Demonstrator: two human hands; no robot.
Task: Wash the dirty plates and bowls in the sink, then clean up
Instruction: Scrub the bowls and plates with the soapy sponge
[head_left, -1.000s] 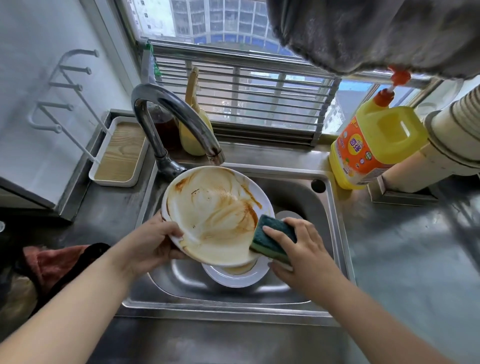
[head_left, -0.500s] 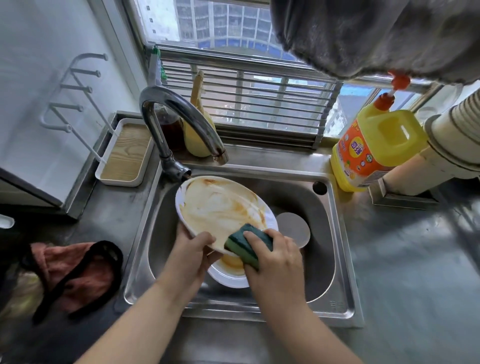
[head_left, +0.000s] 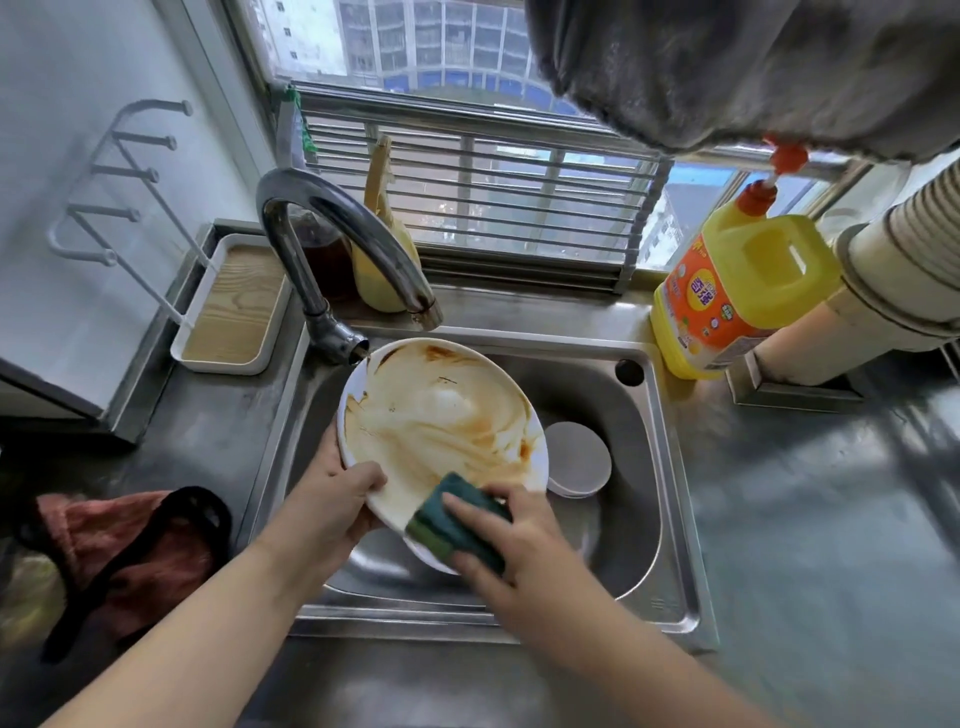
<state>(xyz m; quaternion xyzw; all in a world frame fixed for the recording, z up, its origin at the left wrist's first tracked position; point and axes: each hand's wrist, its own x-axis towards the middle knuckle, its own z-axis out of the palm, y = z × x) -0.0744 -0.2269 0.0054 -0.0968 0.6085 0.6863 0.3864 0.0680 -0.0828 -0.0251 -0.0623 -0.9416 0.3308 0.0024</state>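
Observation:
A white plate (head_left: 441, 415) smeared with brown sauce is tilted over the steel sink (head_left: 670, 467). My left hand (head_left: 332, 499) grips its lower left rim, thumb on the face. My right hand (head_left: 519, 540) holds a green sponge (head_left: 457, 519) and presses it on the plate's lower edge. Under the plate a second white dish (head_left: 431, 558) shows only as a sliver. An upturned white bowl (head_left: 576, 460) lies in the basin to the right.
The curved tap (head_left: 337, 234) arches over the plate's top. A yellow detergent bottle (head_left: 737, 291) stands at the sink's right rear corner. A white tray (head_left: 234, 306) sits left of the tap. A reddish cloth with a black strap (head_left: 114, 551) lies on the left counter.
My right hand has wiped the sponge from the plate's right edge down to its lower edge. My left hand has shifted along the rim toward the bottom.

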